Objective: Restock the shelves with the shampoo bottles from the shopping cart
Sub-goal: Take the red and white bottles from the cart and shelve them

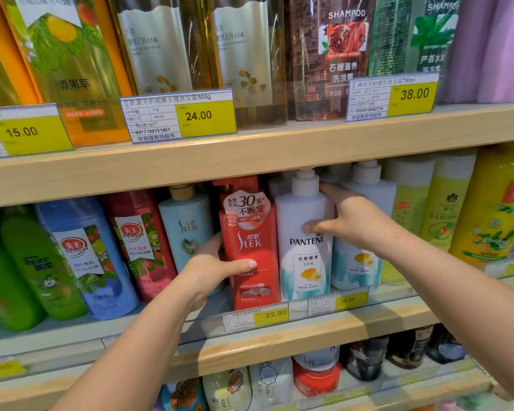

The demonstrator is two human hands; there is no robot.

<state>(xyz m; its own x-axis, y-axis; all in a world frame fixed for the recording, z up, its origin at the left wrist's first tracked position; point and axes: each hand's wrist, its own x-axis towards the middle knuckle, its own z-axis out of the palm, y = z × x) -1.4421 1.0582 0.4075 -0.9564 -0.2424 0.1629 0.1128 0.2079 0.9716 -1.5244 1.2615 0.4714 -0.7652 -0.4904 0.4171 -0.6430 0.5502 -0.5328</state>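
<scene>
Both hands grip bottles at the middle shelf's (279,327) front edge, left hand (211,269) on the red bottle (250,241), right hand (347,221) on the white bottle (304,232); best slide them upright, labels forward.

Shop, toiletries aisle: we note wooden shelves (279,155) crowded with shampoo bottles (163,48) and yellow price tags (178,115) reading 15.00, 24.00, 38.00.
</scene>
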